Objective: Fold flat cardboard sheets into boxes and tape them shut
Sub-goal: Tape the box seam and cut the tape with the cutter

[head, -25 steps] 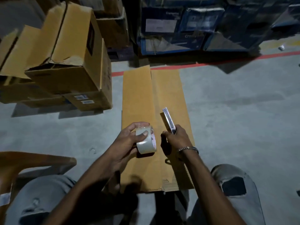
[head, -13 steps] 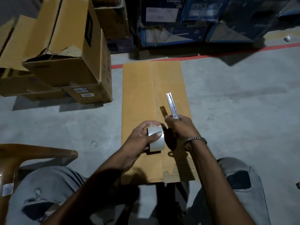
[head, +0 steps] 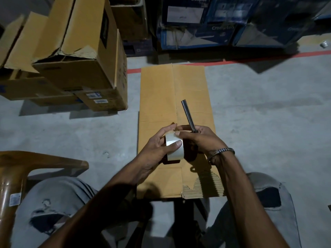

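Observation:
A flat brown cardboard sheet (head: 157,97) lies on the grey floor in front of me, its near right corner torn. Above its near half my left hand (head: 157,149) grips a roll of clear tape (head: 174,149), thumb across the roll's face. My right hand (head: 200,138) holds a slim metal cutter (head: 188,115) that points away from me, and its thumb and forefinger touch the top edge of the roll. A metal bracelet sits on that wrist.
Stacked brown cartons (head: 80,68) stand on the left, close to the sheet. Blue printed boxes (head: 215,24) line the back behind a red floor stripe (head: 268,58). A brown plastic chair (head: 21,167) is at my left knee. Bare concrete floor (head: 268,122) spreads to the right.
My right hand has moved left to the tape roll and now touches its top edge. The cutter has tilted with it. The left hand kept its hold on the roll.

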Action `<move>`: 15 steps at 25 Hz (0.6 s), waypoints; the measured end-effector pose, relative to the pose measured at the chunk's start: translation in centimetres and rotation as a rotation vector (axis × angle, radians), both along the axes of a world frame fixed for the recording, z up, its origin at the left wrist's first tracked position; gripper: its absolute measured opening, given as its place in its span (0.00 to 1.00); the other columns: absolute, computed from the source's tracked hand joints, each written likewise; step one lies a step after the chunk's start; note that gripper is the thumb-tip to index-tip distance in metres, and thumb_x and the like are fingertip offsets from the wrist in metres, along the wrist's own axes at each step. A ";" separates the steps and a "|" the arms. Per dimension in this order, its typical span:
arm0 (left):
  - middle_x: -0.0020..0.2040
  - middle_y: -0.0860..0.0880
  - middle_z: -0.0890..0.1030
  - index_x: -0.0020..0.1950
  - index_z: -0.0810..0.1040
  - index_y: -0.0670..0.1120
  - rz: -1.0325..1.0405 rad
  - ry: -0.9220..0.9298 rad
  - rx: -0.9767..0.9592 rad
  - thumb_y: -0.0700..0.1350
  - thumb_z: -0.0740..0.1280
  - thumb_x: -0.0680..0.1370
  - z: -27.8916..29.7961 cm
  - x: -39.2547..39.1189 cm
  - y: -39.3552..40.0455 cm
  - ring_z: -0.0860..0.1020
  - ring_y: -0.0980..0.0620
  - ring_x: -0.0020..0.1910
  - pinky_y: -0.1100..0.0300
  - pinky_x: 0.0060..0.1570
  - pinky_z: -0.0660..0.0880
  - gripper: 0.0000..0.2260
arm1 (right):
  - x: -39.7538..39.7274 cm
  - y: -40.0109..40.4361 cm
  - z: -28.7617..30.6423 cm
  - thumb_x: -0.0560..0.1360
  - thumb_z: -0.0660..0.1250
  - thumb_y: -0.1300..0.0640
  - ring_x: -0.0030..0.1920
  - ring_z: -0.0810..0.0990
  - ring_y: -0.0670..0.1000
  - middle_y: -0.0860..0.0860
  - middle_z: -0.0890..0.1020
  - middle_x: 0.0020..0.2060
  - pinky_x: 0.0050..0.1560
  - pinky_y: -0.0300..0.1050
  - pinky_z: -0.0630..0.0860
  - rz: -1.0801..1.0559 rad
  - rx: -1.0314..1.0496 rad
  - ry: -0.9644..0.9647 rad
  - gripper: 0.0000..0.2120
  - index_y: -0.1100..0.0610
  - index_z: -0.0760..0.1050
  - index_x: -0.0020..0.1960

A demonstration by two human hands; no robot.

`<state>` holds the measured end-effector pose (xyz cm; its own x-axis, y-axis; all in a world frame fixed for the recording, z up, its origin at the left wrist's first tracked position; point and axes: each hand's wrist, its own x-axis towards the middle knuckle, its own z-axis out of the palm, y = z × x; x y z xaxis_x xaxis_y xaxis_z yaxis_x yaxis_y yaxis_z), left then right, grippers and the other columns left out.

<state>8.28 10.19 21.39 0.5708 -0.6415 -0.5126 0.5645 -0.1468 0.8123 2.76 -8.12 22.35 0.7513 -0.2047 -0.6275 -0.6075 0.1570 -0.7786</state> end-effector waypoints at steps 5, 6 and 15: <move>0.66 0.50 0.83 0.75 0.74 0.58 -0.032 -0.031 -0.030 0.42 0.75 0.78 0.0 0.1 0.1 0.83 0.47 0.61 0.56 0.50 0.82 0.27 | 0.0 0.2 -0.3 0.68 0.82 0.47 0.46 0.85 0.55 0.57 0.88 0.49 0.50 0.51 0.78 0.000 0.008 0.005 0.18 0.54 0.86 0.54; 0.67 0.51 0.82 0.75 0.74 0.58 -0.043 -0.039 -0.036 0.42 0.75 0.78 0.1 0.1 0.1 0.83 0.48 0.62 0.57 0.50 0.82 0.27 | 0.0 0.2 -0.3 0.68 0.82 0.47 0.46 0.86 0.55 0.57 0.88 0.49 0.50 0.50 0.79 -0.003 0.015 0.005 0.17 0.54 0.86 0.54; 0.64 0.49 0.84 0.83 0.55 0.63 -0.055 -0.038 0.012 0.42 0.75 0.77 -0.2 -0.5 -0.4 0.84 0.48 0.60 0.55 0.50 0.83 0.43 | -0.3 0.1 -0.1 0.71 0.81 0.53 0.38 0.85 0.47 0.54 0.88 0.43 0.35 0.38 0.77 -0.048 0.017 -0.040 0.12 0.59 0.87 0.50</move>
<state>7.83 9.84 21.23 0.5544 -0.6663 -0.4988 0.5241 -0.1861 0.8311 2.50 -8.06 22.24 0.7655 -0.2306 -0.6007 -0.5674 0.1986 -0.7992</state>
